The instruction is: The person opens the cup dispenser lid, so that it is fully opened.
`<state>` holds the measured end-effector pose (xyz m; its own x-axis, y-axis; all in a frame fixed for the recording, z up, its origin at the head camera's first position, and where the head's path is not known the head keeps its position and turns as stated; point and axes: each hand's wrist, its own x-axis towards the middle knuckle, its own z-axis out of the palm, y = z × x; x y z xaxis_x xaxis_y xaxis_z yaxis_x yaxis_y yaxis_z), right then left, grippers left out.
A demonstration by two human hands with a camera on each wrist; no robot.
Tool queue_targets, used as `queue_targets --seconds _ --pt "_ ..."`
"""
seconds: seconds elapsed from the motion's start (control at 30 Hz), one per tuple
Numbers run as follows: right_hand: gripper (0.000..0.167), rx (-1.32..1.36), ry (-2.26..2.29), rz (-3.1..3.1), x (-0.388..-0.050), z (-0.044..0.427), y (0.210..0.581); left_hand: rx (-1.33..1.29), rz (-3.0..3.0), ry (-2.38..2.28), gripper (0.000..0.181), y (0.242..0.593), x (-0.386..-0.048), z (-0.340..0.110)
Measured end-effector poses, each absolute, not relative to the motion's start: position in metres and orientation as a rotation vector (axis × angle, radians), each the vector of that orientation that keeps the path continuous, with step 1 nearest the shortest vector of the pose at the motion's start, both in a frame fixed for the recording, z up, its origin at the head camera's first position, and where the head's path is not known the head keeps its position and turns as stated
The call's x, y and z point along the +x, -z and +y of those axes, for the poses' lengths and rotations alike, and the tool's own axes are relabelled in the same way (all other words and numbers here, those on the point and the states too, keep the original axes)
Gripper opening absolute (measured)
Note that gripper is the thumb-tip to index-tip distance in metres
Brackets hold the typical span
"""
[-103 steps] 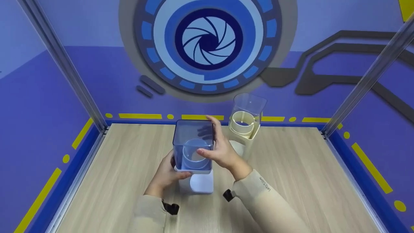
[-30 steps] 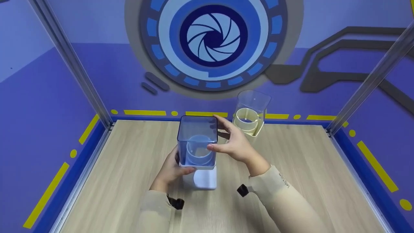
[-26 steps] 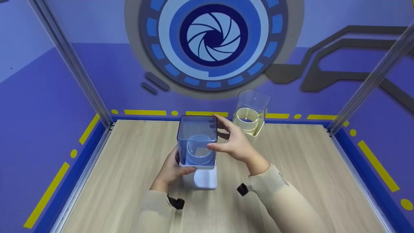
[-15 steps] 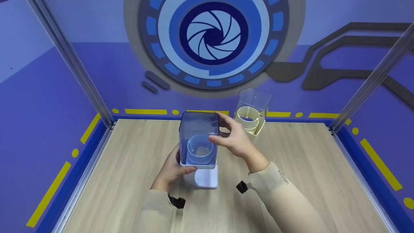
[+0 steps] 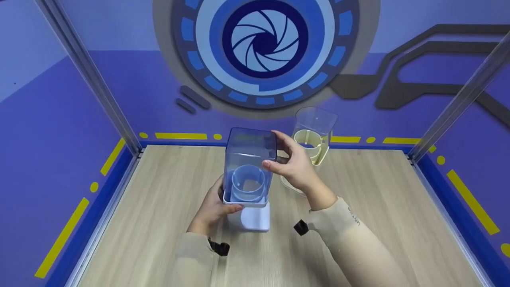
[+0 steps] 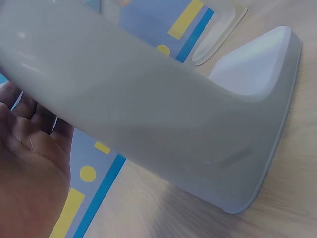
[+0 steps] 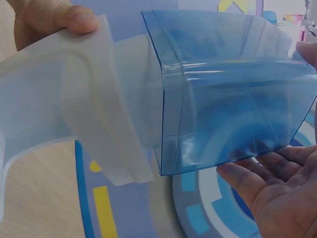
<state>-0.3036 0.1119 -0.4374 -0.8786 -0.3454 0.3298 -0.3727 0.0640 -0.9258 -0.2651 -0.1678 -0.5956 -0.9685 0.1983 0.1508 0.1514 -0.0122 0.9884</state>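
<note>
Blue-purple printed backdrop (image 5: 123, 91) behind; wood-grain tabletop (image 5: 135, 227) below. Largest item in hand: white dispenser stand (image 6: 148, 99), front and centre, its neck leading from a flat foot up to a square white lip (image 5: 247, 205). Cannot tell whether the foot bears on the tabletop.

Above the lip, smoky-blue clear cover (image 5: 251, 147), long axis roughly along the stand's but canted, top leaning to the right. Right wrist view: cover's lower rim stands apart from the lip, the gap a wedge, wider at the left thumb's end. Judged the key relation: that rim against the lip, out of parallel.

Cream dispenser (image 5: 312, 135) upright at back right, partly behind the right hand.

Right hand (image 5: 297, 163) is nearer the cover: thumb on one side, fingers on another, grasping it high. Left hand (image 5: 209, 209) grips the stand just under the cover, thumb along the lip.

Smallest: pale round collar (image 5: 247, 194) within the lip, reaching up into the cover.
</note>
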Motion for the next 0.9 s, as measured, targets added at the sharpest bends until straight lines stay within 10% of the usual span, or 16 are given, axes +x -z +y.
queue_targets --seconds 0.9 --pt "0.115 0.600 -1.987 -1.956 -0.313 0.106 0.424 0.220 2.212 -2.161 0.130 0.595 -0.265 -0.166"
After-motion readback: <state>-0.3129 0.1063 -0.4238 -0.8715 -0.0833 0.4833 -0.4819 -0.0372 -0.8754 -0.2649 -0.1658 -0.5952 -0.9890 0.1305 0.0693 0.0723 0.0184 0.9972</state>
